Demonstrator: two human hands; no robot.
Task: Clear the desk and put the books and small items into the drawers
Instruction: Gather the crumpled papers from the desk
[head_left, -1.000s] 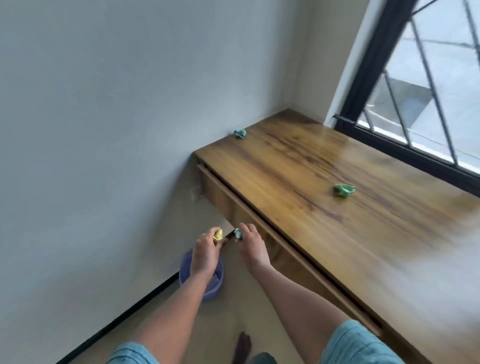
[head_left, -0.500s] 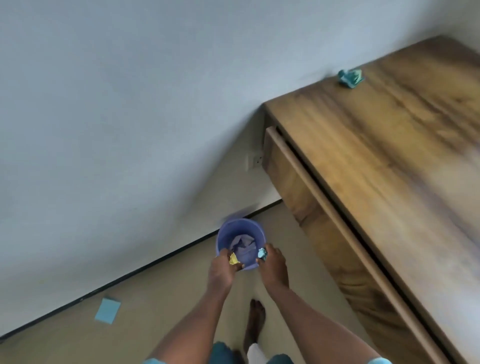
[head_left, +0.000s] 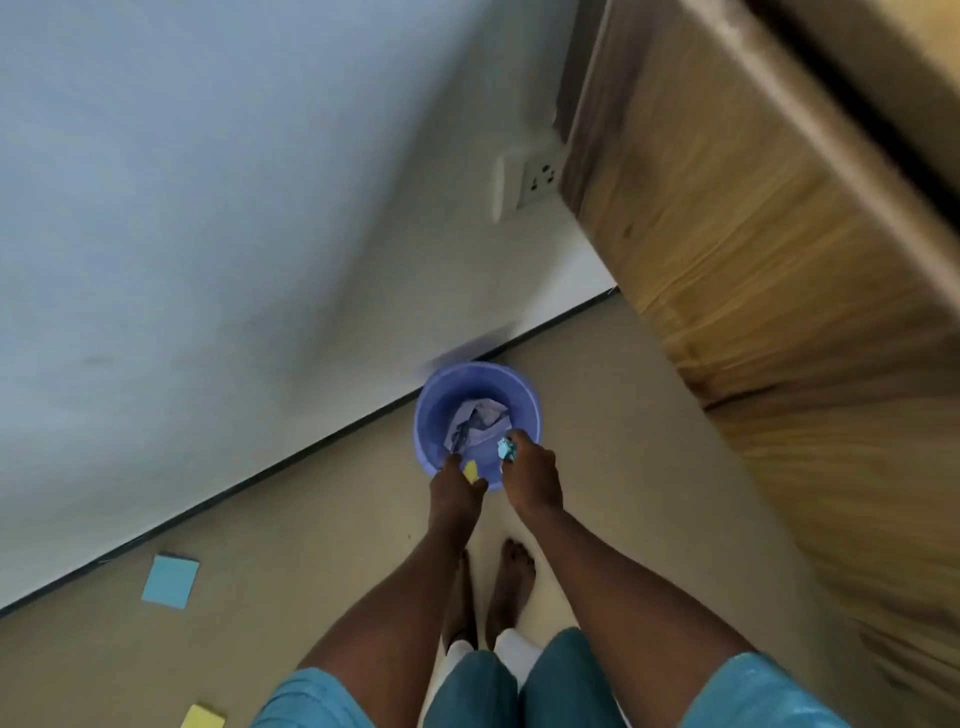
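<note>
Since the preceding frame the view has tilted further down, so that the desk top has left the picture, and both hands have sunk to the bin's near rim. Nearest the camera lie teal clothing (head_left: 478, 691) and two bare feet (head_left: 511, 582) set side by side on the beige floor (head_left: 649, 467). Two sticky-note squares lie on that floor, well apart from the feet: one yellow note (head_left: 202, 718) at the lower edge and one blue note (head_left: 170, 580) near the dark skirting line (head_left: 208, 512). Beyond the feet, the left hand (head_left: 457, 493) pinches one yellow paper scrap (head_left: 470, 471) between curled fingers and thumb, and the right hand (head_left: 532, 478) pinches one crumpled light-blue scrap (head_left: 506, 449) at its fingertips; both scraps hang over the mouth of the bin. One round purple bin (head_left: 441, 410) stands on the floor just beside the skirting, with crumpled pale paper (head_left: 480, 421) inside. Open floor runs to the right of the bin as far as the wooden desk (head_left: 727, 249), whose blurred face fills the right side. Farthest back, one white wall socket (head_left: 530, 182) sits on the wall (head_left: 208, 208), just beside the desk's edge.
</note>
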